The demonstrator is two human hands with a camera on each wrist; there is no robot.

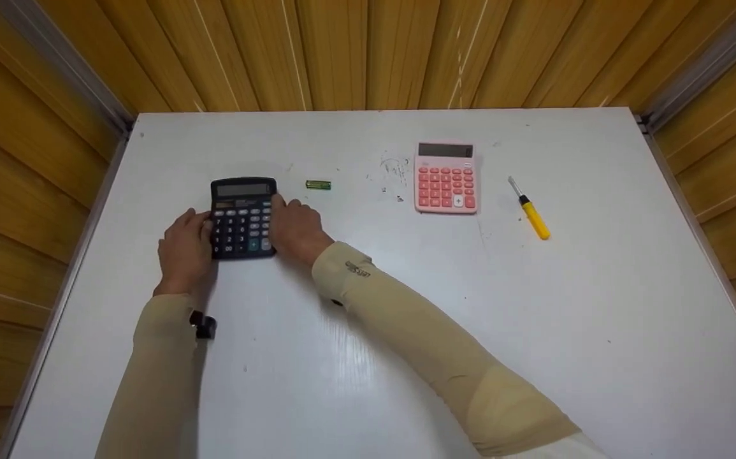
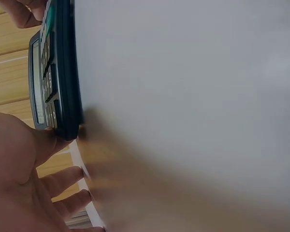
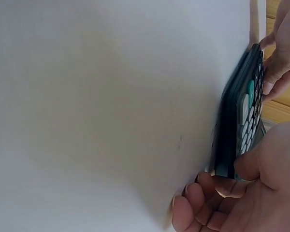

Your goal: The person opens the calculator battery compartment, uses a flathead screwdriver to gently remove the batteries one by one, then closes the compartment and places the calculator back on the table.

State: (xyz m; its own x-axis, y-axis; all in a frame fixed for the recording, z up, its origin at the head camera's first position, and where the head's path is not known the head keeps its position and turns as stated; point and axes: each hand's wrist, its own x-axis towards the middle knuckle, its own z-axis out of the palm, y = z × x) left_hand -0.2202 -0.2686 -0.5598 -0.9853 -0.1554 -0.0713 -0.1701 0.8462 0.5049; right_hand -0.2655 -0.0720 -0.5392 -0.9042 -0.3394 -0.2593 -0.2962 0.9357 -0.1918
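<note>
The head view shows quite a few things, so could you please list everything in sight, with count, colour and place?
dark calculator: 1, black-blue, between the hands
battery: 1, greenish, right of dark calculator
pink calculator: 1, pink, right of battery
screwdriver: 1, yellow handle, right of pink calculator
table: 1, white, beneath these
wall panels: many, wood-brown, around table
frame posts: 2, grey, back corners
sleeves: 2, beige, on forearms
left hand: 1, bare, holding dark calculator's left edge
right hand: 1, bare, gripping its right edge
</note>
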